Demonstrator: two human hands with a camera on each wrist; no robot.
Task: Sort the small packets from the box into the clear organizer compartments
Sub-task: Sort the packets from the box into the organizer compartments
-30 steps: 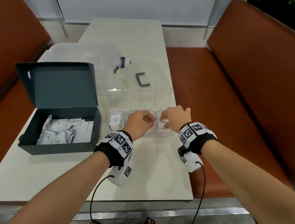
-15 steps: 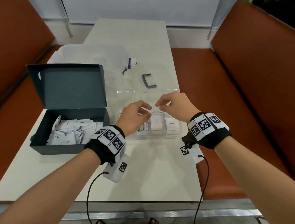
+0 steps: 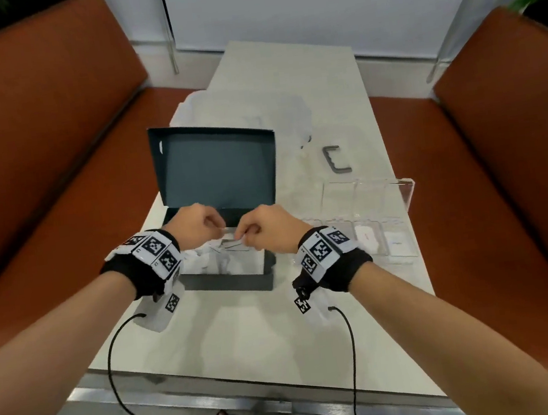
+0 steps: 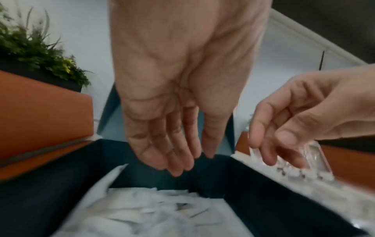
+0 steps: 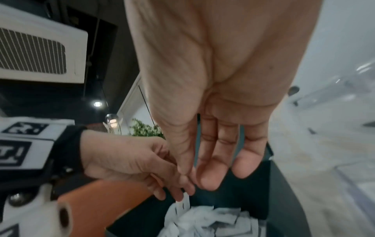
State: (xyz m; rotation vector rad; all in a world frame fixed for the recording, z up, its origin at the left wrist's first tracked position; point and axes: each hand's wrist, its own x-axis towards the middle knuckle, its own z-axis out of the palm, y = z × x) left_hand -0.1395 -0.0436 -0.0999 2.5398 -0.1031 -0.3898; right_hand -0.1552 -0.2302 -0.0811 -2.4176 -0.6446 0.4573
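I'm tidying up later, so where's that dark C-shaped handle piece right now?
In the head view, the dark handle piece lies on the table, right of the open box, beyond the clear organizer.

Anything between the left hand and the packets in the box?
Nothing. In the left wrist view the left hand hangs over the packets, fingers straight. Only the box inner wall shows in the gap.

The box [image 3: 215, 166] is dark teal. The packets [image 3: 224, 261] in it are white. The organizer [image 3: 368, 202] is clear. The table [image 3: 291, 77] is pale cream. The bench seats [image 3: 33, 140] are orange-brown. The wrist bands [image 3: 154, 253] have black and white squares.
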